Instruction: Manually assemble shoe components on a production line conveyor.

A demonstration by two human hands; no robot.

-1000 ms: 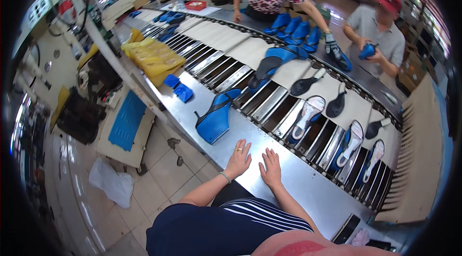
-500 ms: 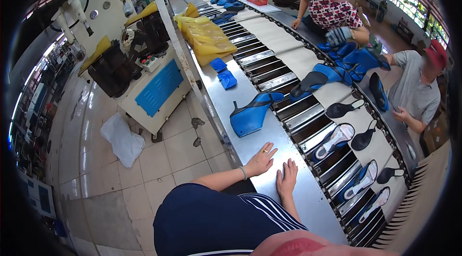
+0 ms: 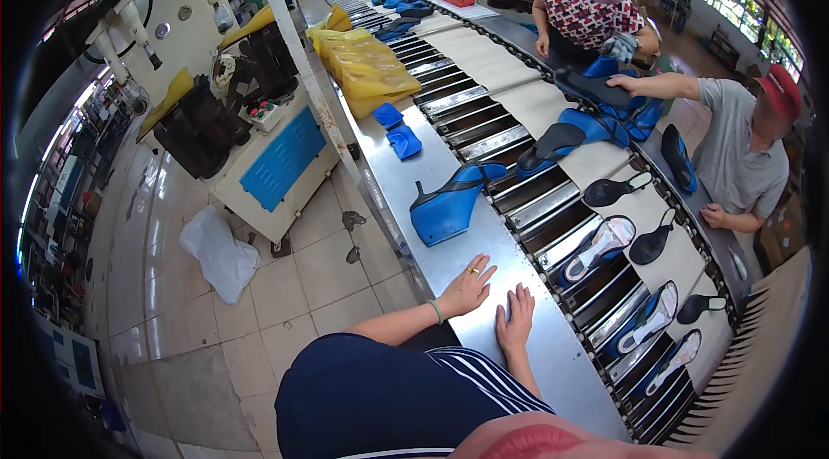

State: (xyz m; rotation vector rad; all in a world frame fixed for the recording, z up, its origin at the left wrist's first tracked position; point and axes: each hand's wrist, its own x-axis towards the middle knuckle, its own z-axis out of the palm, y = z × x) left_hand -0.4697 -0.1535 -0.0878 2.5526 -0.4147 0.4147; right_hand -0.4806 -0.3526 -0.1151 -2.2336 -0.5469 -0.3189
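My left hand (image 3: 466, 288) rests palm down on the metal ledge (image 3: 557, 373), fingers stretched out, a ring on one finger. Beside it my right hand (image 3: 515, 321) lies flat on the same ledge, also empty. Just beyond my left hand stands a blue shoe last (image 3: 446, 215) with black strapping on it, heel end toward me. Two small blue pieces (image 3: 403, 142) lie farther along the ledge. Neither hand touches any of these.
The roller conveyor (image 3: 535, 215) carries black soles (image 3: 652, 245), blue shoes with pale insoles (image 3: 598, 252) and blue lasts (image 3: 553, 148). Yellow plastic bags (image 3: 363, 66) lie farther up the ledge. Across the line, a person in grey (image 3: 741, 144) and another in patterned red (image 3: 580, 6) handle lasts.
Across the conveyor, the person in grey has stretched an arm to the piled lasts and grips a dark-soled one. The other person's gloved hand has shifted. My hands stay put.
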